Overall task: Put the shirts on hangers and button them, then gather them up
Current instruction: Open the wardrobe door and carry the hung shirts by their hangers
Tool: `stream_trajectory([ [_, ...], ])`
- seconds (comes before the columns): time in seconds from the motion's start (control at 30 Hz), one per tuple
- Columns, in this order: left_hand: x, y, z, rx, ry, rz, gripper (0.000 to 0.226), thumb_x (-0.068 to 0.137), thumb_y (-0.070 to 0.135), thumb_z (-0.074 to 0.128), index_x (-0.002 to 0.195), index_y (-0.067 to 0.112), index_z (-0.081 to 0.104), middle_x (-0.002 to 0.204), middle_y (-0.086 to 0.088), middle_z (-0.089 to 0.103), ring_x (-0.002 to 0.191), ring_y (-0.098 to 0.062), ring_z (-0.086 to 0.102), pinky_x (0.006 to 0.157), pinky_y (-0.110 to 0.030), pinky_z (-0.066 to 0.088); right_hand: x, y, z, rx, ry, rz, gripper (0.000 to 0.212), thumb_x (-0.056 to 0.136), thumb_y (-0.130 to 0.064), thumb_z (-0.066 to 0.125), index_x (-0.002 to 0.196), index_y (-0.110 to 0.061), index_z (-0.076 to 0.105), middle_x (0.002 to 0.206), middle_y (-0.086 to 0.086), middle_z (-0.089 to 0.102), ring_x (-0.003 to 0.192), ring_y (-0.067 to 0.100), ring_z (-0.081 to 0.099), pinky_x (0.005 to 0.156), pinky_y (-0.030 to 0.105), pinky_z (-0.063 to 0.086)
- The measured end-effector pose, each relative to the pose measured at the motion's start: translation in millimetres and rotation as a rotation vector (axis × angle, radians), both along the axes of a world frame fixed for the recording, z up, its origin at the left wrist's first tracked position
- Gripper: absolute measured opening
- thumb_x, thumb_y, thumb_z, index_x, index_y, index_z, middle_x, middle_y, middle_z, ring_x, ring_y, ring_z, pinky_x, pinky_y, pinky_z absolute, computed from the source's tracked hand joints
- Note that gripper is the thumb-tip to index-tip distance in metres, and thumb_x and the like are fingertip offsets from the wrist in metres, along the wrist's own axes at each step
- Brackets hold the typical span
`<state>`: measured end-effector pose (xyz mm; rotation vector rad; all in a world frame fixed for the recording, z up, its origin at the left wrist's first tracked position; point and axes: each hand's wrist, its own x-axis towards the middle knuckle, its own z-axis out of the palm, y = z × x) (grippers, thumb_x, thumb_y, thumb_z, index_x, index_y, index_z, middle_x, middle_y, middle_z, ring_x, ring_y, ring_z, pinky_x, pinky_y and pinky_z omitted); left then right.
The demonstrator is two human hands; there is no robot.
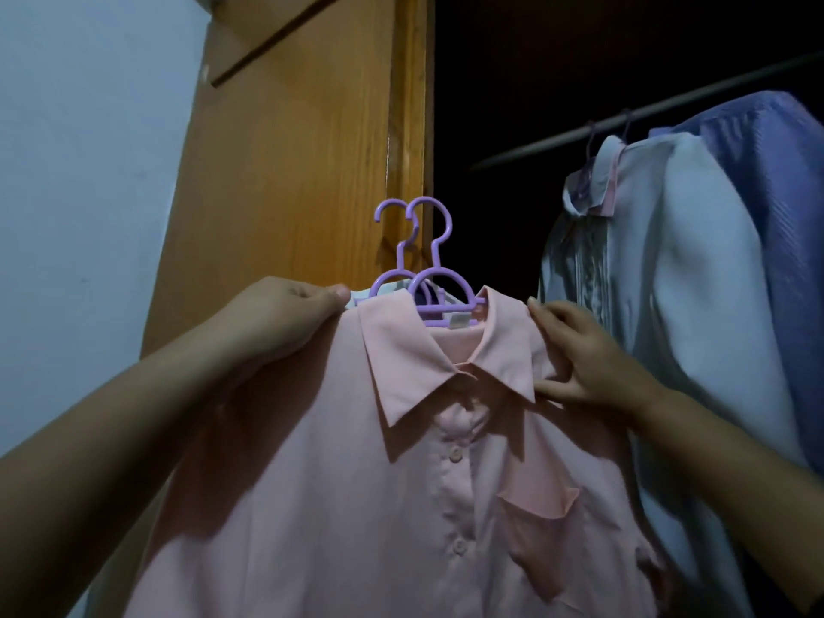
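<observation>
Pink shirt (356,506) between both — left hand (272,323) grips shoulder, right hand (584,363) pinches collar.

A dark gap stood open between the wooden door edge (408,140) and the hung shirts (660,243) on the rail (557,138); the rail's left end was bare. Below the gap, the two purple hanger hooks (419,229) rose into it. The pink shirt (348,483), held at both shoulders by the left hand (276,323) and right hand (584,354), filled the lower foreground. The hung shirts crowded the right side.

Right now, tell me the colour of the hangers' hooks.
Purple hooks, seen in the head view, above the pink shirt.
</observation>
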<state>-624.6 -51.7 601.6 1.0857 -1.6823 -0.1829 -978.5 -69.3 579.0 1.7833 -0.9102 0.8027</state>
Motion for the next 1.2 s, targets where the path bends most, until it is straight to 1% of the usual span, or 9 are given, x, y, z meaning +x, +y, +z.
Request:
stream_trajectory([
  [0.1,-4.9,2.0,3.1,-0.081,-0.057,0.021,0.037,0.096,0.046,0.049,0.122,0.026,0.065,0.119,-0.005,0.066,0.073,-0.009,0.053,0.065,-0.026,0.042,-15.6,11.4,9.9,-0.076,0.059,-0.088,0.087,0.085,-0.07,0.037,0.141,-0.003,0.029,0.121,0.011,0.037,0.109,0.026,0.04,0.098,0.034,0.033],
  [0.23,-4.1,-3.3,6.8,-0.145,-0.148,0.092,0.035,0.097,0.042,0.048,0.129,0.031,0.059,0.132,-0.002,0.06,0.106,-0.022,0.057,0.087,-0.034,0.048,-27.2,34.0,23.7,-0.174,0.111,-0.143,0.089,0.086,-0.072,0.031,0.138,0.0,0.031,0.122,0.014,0.037,0.106,0.031,0.04,0.094,0.036,0.031],
  [0.4,-3.7,-7.0,6.5,-0.206,-0.153,0.22,0.034,0.096,0.047,0.046,0.125,0.04,0.06,0.119,0.004,0.067,0.095,-0.021,0.059,0.078,-0.034,0.052,-47.3,56.7,42.2,-0.198,0.097,-0.226,0.089,0.086,-0.072,0.031,0.137,0.001,0.032,0.119,0.026,0.047,0.105,0.035,0.042,0.091,0.04,0.032],
  [0.63,-1.1,-2.5,15.2,-0.221,-0.107,0.263,0.033,0.095,0.049,0.047,0.124,0.042,0.061,0.123,0.004,0.065,0.101,-0.023,0.059,0.081,-0.033,0.05,-66.1,84.0,58.5,-0.229,0.036,-0.35,0.096,0.082,-0.077,0.025,0.14,-0.001,0.031,0.124,0.021,0.042,0.107,0.037,0.043,0.09,0.054,0.043],
  [0.8,-3.7,0.2,20.1,-0.233,-0.123,0.315,0.034,0.096,0.05,0.046,0.127,0.042,0.058,0.127,0.0,0.063,0.108,-0.027,0.058,0.074,-0.032,0.045,-80.2,107.3,66.2,-0.249,-0.058,-0.458,0.104,0.077,-0.083,0.021,0.14,-0.002,0.037,0.124,0.024,0.048,0.108,0.041,0.048,0.088,0.054,0.044],
  [0.9,-2.9,-5.2,20.2,-0.236,-0.127,0.326,0.035,0.095,0.054,0.044,0.126,0.045,0.058,0.126,-0.002,0.063,0.108,-0.029,0.059,0.081,-0.037,0.05,-85.9,119.2,69.0,-0.251,-0.118,-0.49,0.105,0.078,-0.083,0.022,0.136,0.002,0.044,0.12,0.027,0.052,0.103,0.045,0.052,0.087,0.053,0.044],
  [0.97,-2.3,-8.4,19.0,-0.232,-0.121,0.326,0.036,0.093,0.057,0.044,0.124,0.046,0.058,0.126,-0.002,0.063,0.107,-0.03,0.059,0.085,-0.04,0.051,-89.3,125.4,70.1,-0.262,-0.15,-0.498,0.104,0.078,-0.082,0.025,0.132,0.004,0.047,0.116,0.028,0.053,0.098,0.046,0.053,0.086,0.052,0.045],
  [1.1,-2.5,-7.7,16.7,-0.232,-0.081,0.357,0.038,0.089,0.063,0.048,0.122,0.047,0.059,0.122,-0.005,0.065,0.103,-0.032,0.06,0.079,-0.038,0.051,-90.5,133.8,70.3,-0.267,-0.26,-0.488,0.1,0.069,-0.073,0.041,0.133,0.003,0.047,0.114,0.026,0.053,0.1,0.045,0.052,0.086,0.052,0.046],
  [1.2,-3.0,-4.1,14.8,-0.234,-0.056,0.352,0.039,0.087,0.063,0.052,0.122,0.046,0.06,0.122,-0.005,0.065,0.103,-0.032,0.06,0.076,-0.037,0.051,-85.2,136.1,72.7,-0.263,-0.33,-0.514,0.102,0.065,-0.074,0.04,0.136,-0.001,0.045,0.117,0.024,0.052,0.104,0.042,0.05,0.088,0.051,0.045],
])
